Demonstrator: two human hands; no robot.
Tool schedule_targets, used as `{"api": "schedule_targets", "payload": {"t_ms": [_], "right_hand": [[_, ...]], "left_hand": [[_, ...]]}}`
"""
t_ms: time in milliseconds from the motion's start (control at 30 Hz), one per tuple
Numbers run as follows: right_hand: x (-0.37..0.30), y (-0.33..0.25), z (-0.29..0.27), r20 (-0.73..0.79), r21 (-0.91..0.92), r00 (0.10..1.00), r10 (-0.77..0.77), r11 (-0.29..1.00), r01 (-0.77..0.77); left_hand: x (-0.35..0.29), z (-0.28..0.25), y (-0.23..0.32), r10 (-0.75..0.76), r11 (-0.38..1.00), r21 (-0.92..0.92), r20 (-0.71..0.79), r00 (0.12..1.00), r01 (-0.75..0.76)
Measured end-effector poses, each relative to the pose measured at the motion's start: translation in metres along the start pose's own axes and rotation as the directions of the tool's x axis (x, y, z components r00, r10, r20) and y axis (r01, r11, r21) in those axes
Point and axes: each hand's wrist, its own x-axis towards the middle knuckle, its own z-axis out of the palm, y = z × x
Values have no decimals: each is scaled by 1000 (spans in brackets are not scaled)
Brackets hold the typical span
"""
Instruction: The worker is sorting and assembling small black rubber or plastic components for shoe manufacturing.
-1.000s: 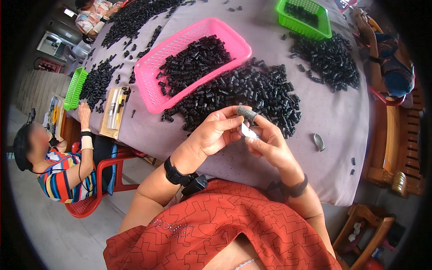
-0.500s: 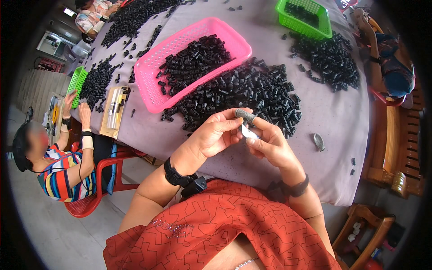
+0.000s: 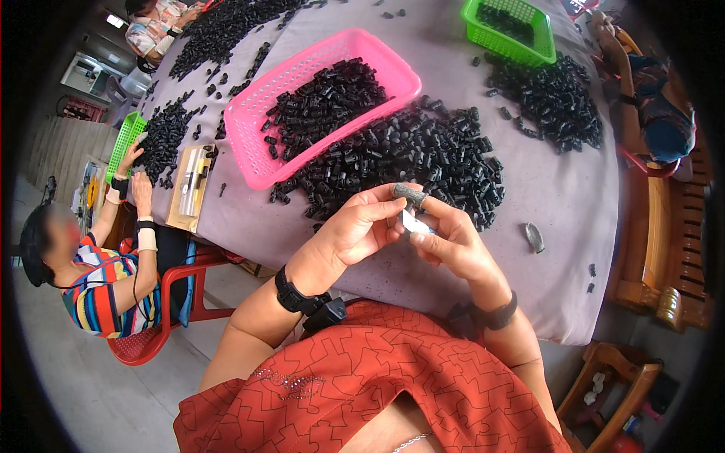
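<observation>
My right hand [image 3: 451, 235] is closed in a pinch, with a small white, flat, blade-like piece [image 3: 414, 223] between thumb and fingers. A grey, rough-textured finger sleeve [image 3: 410, 195] appears to cover the tip of my right index finger. My left hand [image 3: 366, 225] meets it from the left, thumb and fingers pressed together; what lies between them is hidden. Both hands are just above the near side of a large heap of short black tubular parts [image 3: 393, 162]. Behind the heap stands a pink perforated basket [image 3: 245, 155], partly filled with the same parts.
A second grey sleeve-like piece [image 3: 534, 237] lies right of my hands. A green basket [image 3: 542, 53] stands far right beside another black heap [image 3: 555, 106]. At left, a cardboard piece with a clear tube [image 3: 189, 189] lies near a co-worker [image 3: 113, 283] seated on a red chair.
My hands keep almost the same place; the white piece is turned slightly. At left, the co-worker's farther hand has moved from the green basket's edge toward the black parts.
</observation>
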Motion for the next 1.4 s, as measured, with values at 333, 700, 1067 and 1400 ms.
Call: {"api": "schedule_targets", "payload": {"t_ms": [333,700,1067,1400], "right_hand": [[0,0,0,-8,37,1000,-18,999,18],[3,4,-1,-113,4,994,-8,1000,8],[2,4,-1,-101,53,995,-3,999,8],[4,8,-1,-239,71,971,-30,996,48]], "left_hand": [[0,1,0,-8,1000,-30,8,1000,9],[-3,9,5,24,995,94,-95,995,-15],[-6,12,13,77,993,90,-39,996,-74],[-7,9,14,136,986,109,-112,984,-124]]}}
